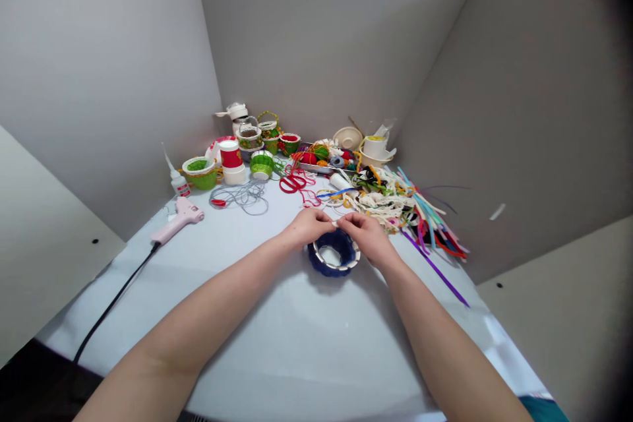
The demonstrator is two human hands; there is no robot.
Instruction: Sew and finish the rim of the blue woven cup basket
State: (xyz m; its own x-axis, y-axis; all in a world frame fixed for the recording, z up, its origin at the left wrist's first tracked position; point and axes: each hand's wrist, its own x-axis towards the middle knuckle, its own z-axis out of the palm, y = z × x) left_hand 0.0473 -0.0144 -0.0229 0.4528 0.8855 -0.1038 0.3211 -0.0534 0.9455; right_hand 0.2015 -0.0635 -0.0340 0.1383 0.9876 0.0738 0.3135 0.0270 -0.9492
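A small dark blue basket (316, 260) with a white-banded rim sits on the white table, its round opening facing up toward me. My left hand (312, 225) is closed in a pinch at the far side of the rim. Opposite it, my right hand (364, 235) pinches the same stretch from the right. Between the two sets of fingertips a bit of white trim (335, 223) shows. My fingers hide the far part of the rim, so how the trim joins the basket there cannot be seen.
At left lie a pink glue gun (178, 221) with a black cord and a glue bottle (180, 184). Red-handled scissors (293, 183), grey cord (242, 196) and small decorated baskets (202, 175) stand behind. To the right are a yarn tray (326, 168), lace trims (383, 204) and coloured strips (440, 224).
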